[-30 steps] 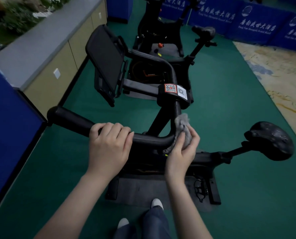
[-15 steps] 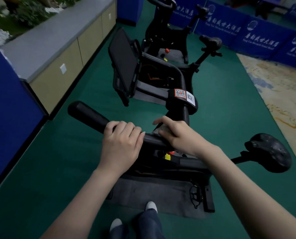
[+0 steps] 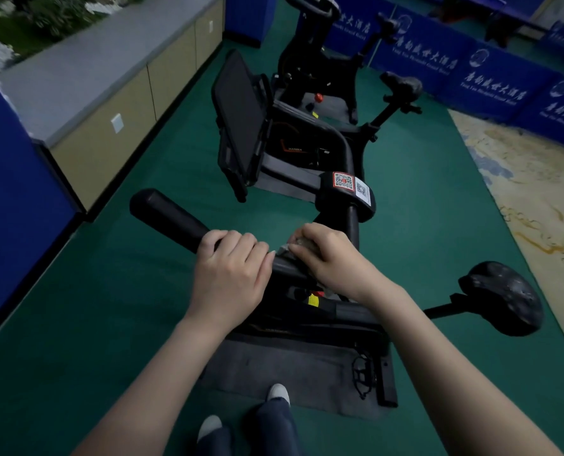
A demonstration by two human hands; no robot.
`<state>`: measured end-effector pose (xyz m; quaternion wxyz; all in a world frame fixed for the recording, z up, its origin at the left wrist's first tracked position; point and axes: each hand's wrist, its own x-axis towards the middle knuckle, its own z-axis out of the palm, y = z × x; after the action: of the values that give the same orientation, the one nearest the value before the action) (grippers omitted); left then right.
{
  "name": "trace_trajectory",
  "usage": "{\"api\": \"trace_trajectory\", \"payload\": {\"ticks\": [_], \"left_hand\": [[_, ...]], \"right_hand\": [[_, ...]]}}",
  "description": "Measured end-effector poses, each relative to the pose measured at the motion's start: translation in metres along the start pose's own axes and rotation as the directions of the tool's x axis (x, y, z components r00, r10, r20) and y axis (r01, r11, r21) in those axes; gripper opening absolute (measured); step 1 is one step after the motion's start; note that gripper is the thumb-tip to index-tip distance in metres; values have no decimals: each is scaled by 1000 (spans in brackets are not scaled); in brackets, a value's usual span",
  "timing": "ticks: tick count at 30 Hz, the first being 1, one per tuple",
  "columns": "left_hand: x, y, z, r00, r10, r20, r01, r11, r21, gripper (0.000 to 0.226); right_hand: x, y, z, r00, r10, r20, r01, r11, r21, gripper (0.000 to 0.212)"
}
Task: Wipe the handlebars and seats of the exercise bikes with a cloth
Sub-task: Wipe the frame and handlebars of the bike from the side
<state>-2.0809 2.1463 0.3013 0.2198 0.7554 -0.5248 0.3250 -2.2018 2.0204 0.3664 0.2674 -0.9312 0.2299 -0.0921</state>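
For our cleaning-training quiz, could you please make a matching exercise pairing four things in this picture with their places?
Things:
1. left hand
2. cloth
3. seat
4. QR stickers

Places:
A. on the stem beyond the hands
B. far right, past the right forearm
C. gripping the handlebar
D. under the right hand, on the bar

Pairs: 1-C, 2-D, 3-B, 4-A

The second exercise bike's frame (image 3: 295, 149) bears the orange word "HANMA". Two QR-code stickers (image 3: 343, 181) sit on the nearest bike's handlebar clamp (unreadable as text). The blue barrier banners (image 3: 494, 83) carry white Chinese characters and a Latin line too blurred to read.
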Motion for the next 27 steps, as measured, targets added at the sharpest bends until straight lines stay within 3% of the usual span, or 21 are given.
{"api": "trace_trajectory", "payload": {"ticks": [8, 18, 21, 27], "left_hand": [[1, 0, 0, 1000, -8, -2, 8, 1000, -13, 29], [0, 0, -4, 999, -17, 48, 18, 1000, -22, 34], [2, 2, -7, 997, -42, 69, 44, 999, -27, 36], [7, 15, -14, 981, -139, 138, 143, 990, -20, 33]], "right_hand": [[4, -13, 11, 993, -55, -104, 59, 998, 38, 11], [-14, 20, -19, 990, -82, 110, 98, 984, -148, 14], [-15, 31, -23, 992, -109, 61, 118, 978, -175, 12], [-25, 49, -17, 973, -230, -32, 229, 973, -34, 11]]}}
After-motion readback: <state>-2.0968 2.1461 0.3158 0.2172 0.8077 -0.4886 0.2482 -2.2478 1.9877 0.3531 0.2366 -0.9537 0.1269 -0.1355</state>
